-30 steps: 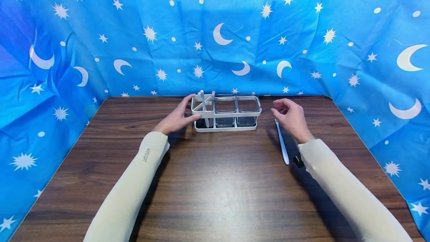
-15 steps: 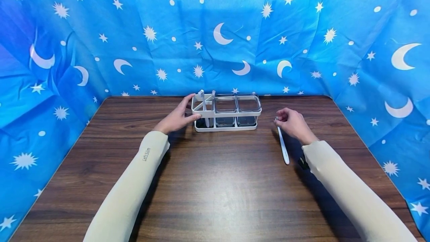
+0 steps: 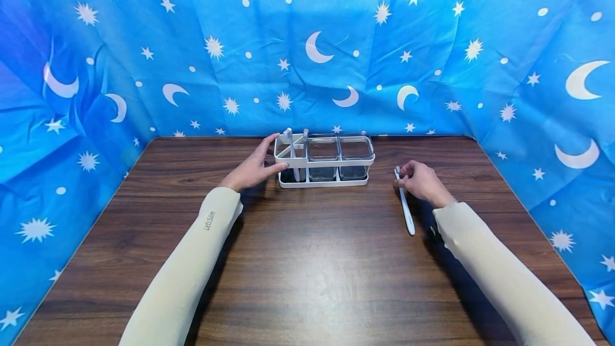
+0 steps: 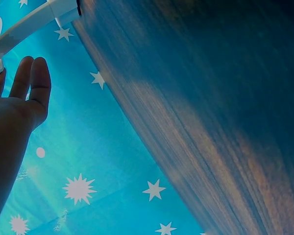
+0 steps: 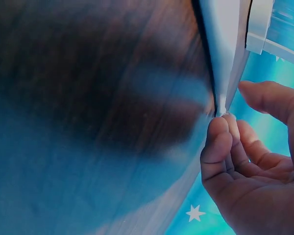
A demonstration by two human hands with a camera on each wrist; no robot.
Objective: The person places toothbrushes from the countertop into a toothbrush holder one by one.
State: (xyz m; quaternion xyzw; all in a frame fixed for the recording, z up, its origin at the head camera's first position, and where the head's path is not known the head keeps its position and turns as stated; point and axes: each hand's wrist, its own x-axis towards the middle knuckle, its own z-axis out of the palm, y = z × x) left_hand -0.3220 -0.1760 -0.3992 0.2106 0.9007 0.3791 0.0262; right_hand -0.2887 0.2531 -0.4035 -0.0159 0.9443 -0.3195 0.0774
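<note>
A white toothbrush holder stands at the far middle of the table. My left hand grips its left end, thumb on the front rim and a finger at the back corner. Two clear cups sit in its middle and right sections; a toothbrush leans in the left section. Off to the right, a white toothbrush lies on the table with its head away from me. My right hand is at its head end. In the right wrist view, the fingertips meet its narrow part while the thumb stands apart.
The dark wood table reaches back to a blue curtain with white moons and stars. A dark band or device shows under my right wrist.
My right hand has come down and shifted slightly right and nearer, its fingertips now beside the toothbrush head. My left hand and the holder have stayed in place.
</note>
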